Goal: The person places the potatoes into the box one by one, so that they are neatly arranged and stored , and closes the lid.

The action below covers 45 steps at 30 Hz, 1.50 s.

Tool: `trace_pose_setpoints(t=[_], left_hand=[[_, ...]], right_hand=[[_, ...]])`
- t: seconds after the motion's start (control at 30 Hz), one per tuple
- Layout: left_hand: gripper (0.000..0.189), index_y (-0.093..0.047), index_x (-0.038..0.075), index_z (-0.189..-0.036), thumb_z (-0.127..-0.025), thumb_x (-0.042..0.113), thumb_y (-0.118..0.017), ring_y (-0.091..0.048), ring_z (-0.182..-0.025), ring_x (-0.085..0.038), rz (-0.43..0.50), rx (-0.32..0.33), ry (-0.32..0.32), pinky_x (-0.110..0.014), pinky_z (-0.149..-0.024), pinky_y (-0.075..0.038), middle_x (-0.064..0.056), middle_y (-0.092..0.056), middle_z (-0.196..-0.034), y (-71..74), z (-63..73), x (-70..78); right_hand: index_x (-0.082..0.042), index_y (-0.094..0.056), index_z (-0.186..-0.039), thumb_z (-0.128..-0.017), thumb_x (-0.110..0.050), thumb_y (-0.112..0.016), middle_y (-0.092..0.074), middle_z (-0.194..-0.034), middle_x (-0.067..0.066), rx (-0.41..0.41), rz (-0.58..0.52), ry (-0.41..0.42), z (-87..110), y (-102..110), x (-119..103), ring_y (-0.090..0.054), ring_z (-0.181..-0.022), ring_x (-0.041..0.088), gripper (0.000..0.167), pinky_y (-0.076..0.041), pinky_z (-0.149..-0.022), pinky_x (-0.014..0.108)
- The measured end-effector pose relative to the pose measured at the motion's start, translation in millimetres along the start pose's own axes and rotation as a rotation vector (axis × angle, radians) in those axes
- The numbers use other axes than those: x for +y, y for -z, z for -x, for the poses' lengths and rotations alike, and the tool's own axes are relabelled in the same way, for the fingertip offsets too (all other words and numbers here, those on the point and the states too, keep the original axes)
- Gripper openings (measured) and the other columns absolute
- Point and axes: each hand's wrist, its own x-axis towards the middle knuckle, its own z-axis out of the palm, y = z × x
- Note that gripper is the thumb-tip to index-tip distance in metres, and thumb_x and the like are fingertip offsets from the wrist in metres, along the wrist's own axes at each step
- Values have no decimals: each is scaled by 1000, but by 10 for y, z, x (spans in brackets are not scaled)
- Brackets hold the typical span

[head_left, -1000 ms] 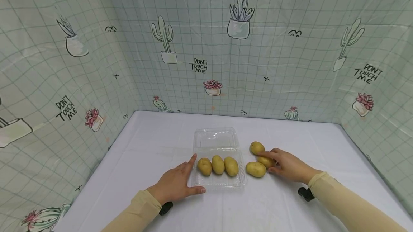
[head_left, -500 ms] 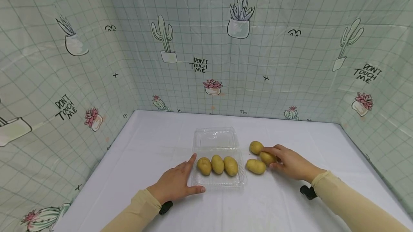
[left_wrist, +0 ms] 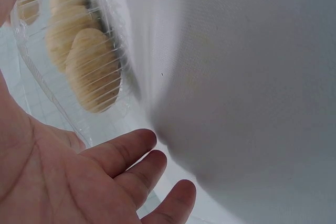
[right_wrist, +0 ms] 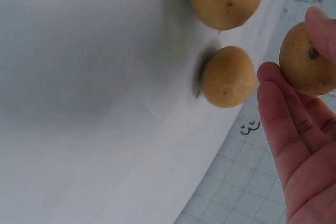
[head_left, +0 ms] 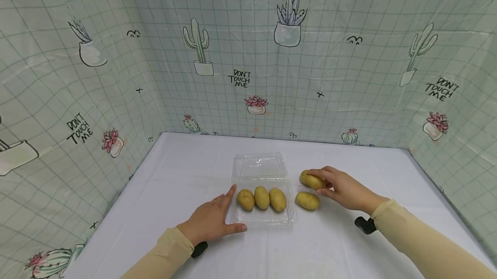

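Observation:
A clear plastic clamshell container (head_left: 243, 217) stands with its lid (head_left: 259, 167) folded back. Three potatoes lie side by side in its base, the middle one (head_left: 262, 197) among them. My left hand (head_left: 211, 218) rests at the container's left side, thumb and forefinger spread along its edges; in the left wrist view its other fingers (left_wrist: 134, 150) are extended. To the right, my right hand (head_left: 345, 189) holds a potato (right_wrist: 302, 66) between thumb and fingers, as the right wrist view shows. In the head view that potato overlaps the rear one (head_left: 304, 176). Another potato (head_left: 308, 201) lies in front.
White cloth covers the table (head_left: 186, 162). A patterned curtain (head_left: 233, 54) with cactus drawings rises at the back and along both sides. A black wrist camera (head_left: 365, 225) hangs under the right wrist, another (head_left: 199, 250) by the left sleeve.
My right hand has lifted the potato from between the other two loose ones and moved it slightly back and left. The front potato has shifted a little. The left hand stays put.

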Motion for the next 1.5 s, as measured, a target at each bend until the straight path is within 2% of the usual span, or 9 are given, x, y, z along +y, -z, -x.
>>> trace_pose_setpoints(t=[0.3,0.57,0.77,1.13,1.5], left_hand=[[113,-17,7,-160,-82,76,-60,-49,-131,-37,8,-5,2,-52,-101,-44,-26,-51,-141,12,11,24],[113,-18,6,-159,-82,75,-61,-48,-132,-37,1,-2,-2,-52,-101,-44,-26,-51,-141,17,9,29],[112,-17,5,-159,-83,74,-61,-48,-132,-38,2,-6,-2,-52,-101,-44,-26,-51,-141,16,9,27],[111,-18,5,-159,-83,71,-64,-49,-130,-39,12,-7,2,-54,-99,-44,-27,-51,-141,22,8,35],[110,-17,6,-159,-84,71,-63,-48,-132,-38,10,-6,-4,-53,-100,-44,-24,-50,-143,23,3,20]], right_hand=[[-14,-52,-144,-93,-13,-73,-57,-122,-1,-30,-31,23,-123,13,-177,-62,-95,8,56,-54,-78,35],[-14,-51,-145,-94,-15,-72,-59,-120,-2,-74,-105,36,-243,-24,-313,-63,-97,12,55,-54,-79,32],[-18,-51,-145,-95,-17,-71,-58,-119,-3,-101,-107,55,-337,-78,-414,-60,-96,11,54,-53,-79,32],[-12,-54,-142,-93,-12,-72,-59,-118,0,-119,-107,123,-479,-178,-580,-63,-97,13,52,-54,-82,35],[-18,-56,-141,-92,-25,-75,-61,-122,-3,-110,-93,153,-573,-266,-689,-67,-94,11,53,-55,-81,39]])
